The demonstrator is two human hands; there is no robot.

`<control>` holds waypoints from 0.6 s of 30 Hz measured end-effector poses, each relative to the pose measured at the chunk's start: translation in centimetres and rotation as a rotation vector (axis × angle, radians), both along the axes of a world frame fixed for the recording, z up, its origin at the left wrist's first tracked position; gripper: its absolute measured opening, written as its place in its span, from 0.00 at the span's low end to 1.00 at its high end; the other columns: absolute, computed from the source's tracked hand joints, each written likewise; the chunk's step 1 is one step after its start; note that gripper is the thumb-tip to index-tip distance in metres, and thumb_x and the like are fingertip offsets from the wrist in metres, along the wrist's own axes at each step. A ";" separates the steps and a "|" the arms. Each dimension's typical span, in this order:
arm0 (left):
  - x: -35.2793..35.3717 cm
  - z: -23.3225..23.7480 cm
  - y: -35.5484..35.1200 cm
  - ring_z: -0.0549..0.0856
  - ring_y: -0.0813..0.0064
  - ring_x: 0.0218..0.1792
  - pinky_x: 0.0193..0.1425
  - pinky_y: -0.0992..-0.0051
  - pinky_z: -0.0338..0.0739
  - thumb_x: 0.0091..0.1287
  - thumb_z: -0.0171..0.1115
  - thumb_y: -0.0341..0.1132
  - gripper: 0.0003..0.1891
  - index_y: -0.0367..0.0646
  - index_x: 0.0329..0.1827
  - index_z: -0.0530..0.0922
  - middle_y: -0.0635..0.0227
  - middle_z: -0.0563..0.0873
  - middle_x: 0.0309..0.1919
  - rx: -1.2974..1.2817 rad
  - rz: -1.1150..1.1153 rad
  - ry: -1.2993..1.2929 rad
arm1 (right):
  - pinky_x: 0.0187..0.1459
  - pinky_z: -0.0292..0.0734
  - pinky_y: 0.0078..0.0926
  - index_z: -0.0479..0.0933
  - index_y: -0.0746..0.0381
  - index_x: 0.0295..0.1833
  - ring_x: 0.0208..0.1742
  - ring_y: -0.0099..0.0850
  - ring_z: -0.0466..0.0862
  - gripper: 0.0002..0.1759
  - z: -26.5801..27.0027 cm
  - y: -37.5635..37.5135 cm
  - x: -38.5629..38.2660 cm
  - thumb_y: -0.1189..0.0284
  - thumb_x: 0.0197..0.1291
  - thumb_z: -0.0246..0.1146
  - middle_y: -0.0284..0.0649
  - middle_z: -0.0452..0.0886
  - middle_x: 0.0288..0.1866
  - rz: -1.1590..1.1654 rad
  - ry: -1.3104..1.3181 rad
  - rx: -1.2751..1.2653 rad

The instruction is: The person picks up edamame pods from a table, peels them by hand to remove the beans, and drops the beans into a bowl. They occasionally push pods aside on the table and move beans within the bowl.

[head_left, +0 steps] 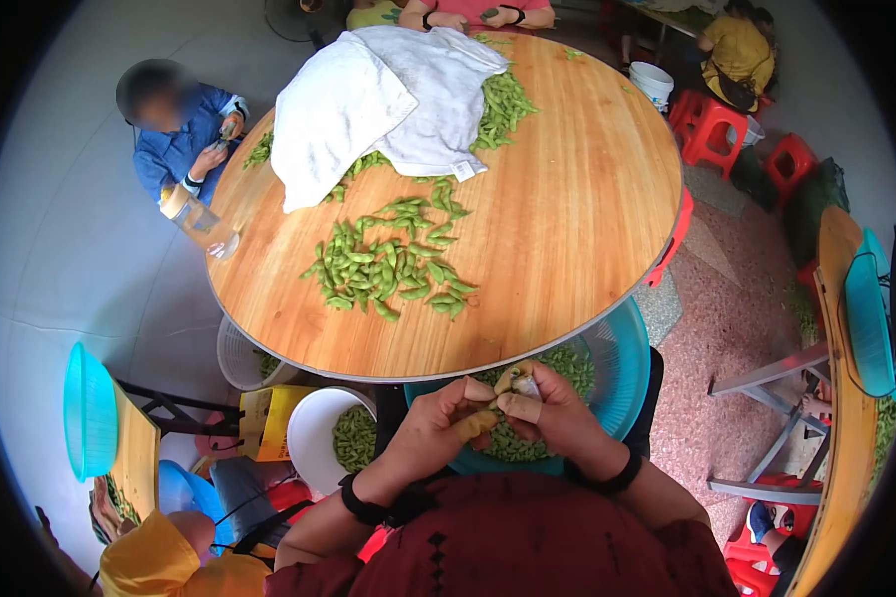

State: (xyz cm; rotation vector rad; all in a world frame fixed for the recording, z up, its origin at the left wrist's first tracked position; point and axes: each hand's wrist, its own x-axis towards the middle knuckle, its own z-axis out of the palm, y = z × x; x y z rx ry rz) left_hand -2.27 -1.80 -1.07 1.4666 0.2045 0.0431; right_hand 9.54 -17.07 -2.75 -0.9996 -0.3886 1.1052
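Observation:
My left hand (446, 426) and my right hand (550, 410) meet at the fingertips, just off the near edge of the round table. Both are closed in a pinch, with pale coverings on some fingers. Whatever lies between the fingertips is too small and hidden to make out; something whitish shows at my right fingers. Directly below them, a teal plastic basket (622, 398) holds green beans (516, 445). Beyond my hands, a loose pile of green soybean pods (378, 264) is spread on the wooden table (558, 214).
White cloths (368, 95) cover more pods at the table's far side. A bottle (201, 221) stands at the left edge. A white bucket (314, 433) with beans sits left of the basket. People work across and left. Red stools (707, 129) stand at right.

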 end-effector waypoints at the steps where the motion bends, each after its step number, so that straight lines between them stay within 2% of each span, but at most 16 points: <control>1: 0.0 1.0 0.2 0.80 0.82 0.29 0.33 0.77 0.77 0.71 0.58 0.26 0.06 0.39 0.49 0.77 0.70 0.81 0.31 0.130 -0.014 0.032 | 0.21 0.58 0.14 0.74 0.58 0.47 0.20 0.14 0.65 0.07 0.4 0.1 0.2 0.72 0.66 0.63 0.26 0.71 0.26 0.021 -0.080 -0.003; 2: 0.0 1.8 0.4 0.81 0.81 0.29 0.34 0.77 0.78 0.71 0.59 0.26 0.07 0.38 0.50 0.77 0.69 0.82 0.31 0.261 -0.028 0.064 | 0.22 0.59 0.14 0.74 0.59 0.46 0.21 0.14 0.66 0.07 0.8 0.2 0.5 0.72 0.66 0.63 0.26 0.70 0.26 0.043 -0.160 -0.007; 3: 0.0 2.4 0.5 0.81 0.81 0.29 0.34 0.77 0.78 0.71 0.59 0.26 0.07 0.38 0.50 0.77 0.69 0.82 0.31 0.260 -0.023 0.065 | 0.22 0.59 0.14 0.74 0.59 0.46 0.21 0.14 0.66 0.07 1.2 0.4 0.8 0.72 0.66 0.63 0.26 0.70 0.26 0.047 -0.161 -0.006; 5: 0.1 3.4 1.0 0.83 0.80 0.31 0.35 0.77 0.78 0.69 0.61 0.27 0.07 0.39 0.48 0.79 0.70 0.82 0.30 0.462 -0.025 0.006 | 0.24 0.62 0.15 0.74 0.60 0.45 0.23 0.14 0.68 0.07 1.8 0.9 1.5 0.72 0.66 0.64 0.25 0.70 0.27 0.119 -0.400 -0.041; 9: -0.1 2.7 2.3 0.84 0.77 0.30 0.35 0.75 0.78 0.67 0.63 0.27 0.07 0.40 0.47 0.81 0.66 0.83 0.29 0.572 -0.038 0.004 | 0.25 0.64 0.16 0.75 0.60 0.45 0.24 0.14 0.69 0.07 2.3 2.5 2.0 0.71 0.65 0.64 0.25 0.72 0.27 0.181 -0.414 -0.042; 11: -0.1 1.9 2.2 0.85 0.74 0.31 0.35 0.72 0.79 0.66 0.65 0.28 0.09 0.39 0.48 0.81 0.63 0.84 0.30 0.824 0.071 -0.179 | 0.25 0.63 0.16 0.75 0.61 0.43 0.24 0.14 0.69 0.09 2.7 3.7 1.8 0.69 0.64 0.65 0.26 0.72 0.26 0.136 -0.418 -0.115; 15: 0.0 0.6 2.6 0.86 0.73 0.32 0.36 0.71 0.78 0.65 0.65 0.28 0.07 0.38 0.45 0.81 0.60 0.85 0.30 0.915 0.202 -0.164 | 0.24 0.63 0.16 0.75 0.60 0.41 0.23 0.14 0.70 0.09 2.6 6.0 2.0 0.67 0.64 0.66 0.26 0.72 0.24 0.125 -0.464 -0.169; 17: 0.6 0.7 3.1 0.84 0.73 0.31 0.35 0.72 0.77 0.66 0.65 0.28 0.05 0.36 0.40 0.81 0.61 0.83 0.26 0.644 0.244 -0.247 | 0.23 0.63 0.16 0.75 0.60 0.40 0.23 0.14 0.70 0.09 1.9 7.1 2.7 0.66 0.65 0.65 0.26 0.72 0.23 0.156 -0.450 -0.107; 18: 0.7 0.6 3.1 0.84 0.73 0.31 0.35 0.72 0.77 0.66 0.65 0.28 0.05 0.36 0.40 0.81 0.61 0.83 0.26 0.643 0.247 -0.252 | 0.23 0.63 0.16 0.75 0.60 0.40 0.23 0.14 0.70 0.09 2.1 7.1 2.9 0.66 0.65 0.65 0.26 0.72 0.23 0.157 -0.454 -0.107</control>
